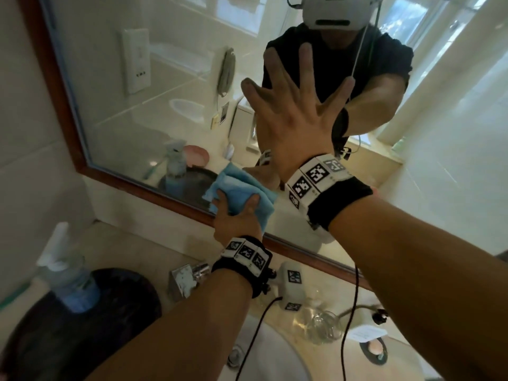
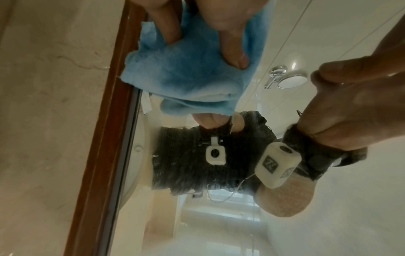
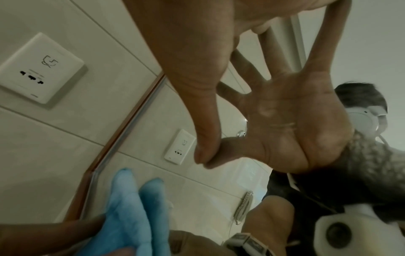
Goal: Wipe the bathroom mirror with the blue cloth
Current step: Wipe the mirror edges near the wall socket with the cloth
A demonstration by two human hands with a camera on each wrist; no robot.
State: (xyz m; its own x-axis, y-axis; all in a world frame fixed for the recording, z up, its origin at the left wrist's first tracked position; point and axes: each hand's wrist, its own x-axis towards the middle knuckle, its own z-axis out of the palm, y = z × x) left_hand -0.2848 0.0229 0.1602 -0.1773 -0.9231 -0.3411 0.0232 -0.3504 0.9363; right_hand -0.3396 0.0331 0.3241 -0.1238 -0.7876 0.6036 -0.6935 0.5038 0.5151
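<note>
The bathroom mirror (image 1: 165,92) hangs in a brown wooden frame (image 1: 154,192) above the counter. My left hand (image 1: 235,215) grips the bunched blue cloth (image 1: 239,187) and holds it against the glass just above the lower frame rail. In the left wrist view the fingers (image 2: 230,39) dig into the cloth (image 2: 186,74) next to the frame (image 2: 114,86). My right hand (image 1: 297,111) lies flat on the mirror higher up and to the right, fingers spread wide and holding nothing. Its thumb (image 3: 203,104) touches the glass, with the cloth (image 3: 129,207) below it.
A pump bottle (image 1: 68,276) stands on a dark round tray (image 1: 115,312) at the counter's left. The chrome faucet (image 1: 189,276) and white basin (image 1: 277,356) lie below my left arm. A glass (image 1: 324,323) and soap dish (image 1: 375,349) sit to the right. A wall socket (image 3: 41,69) is left of the mirror.
</note>
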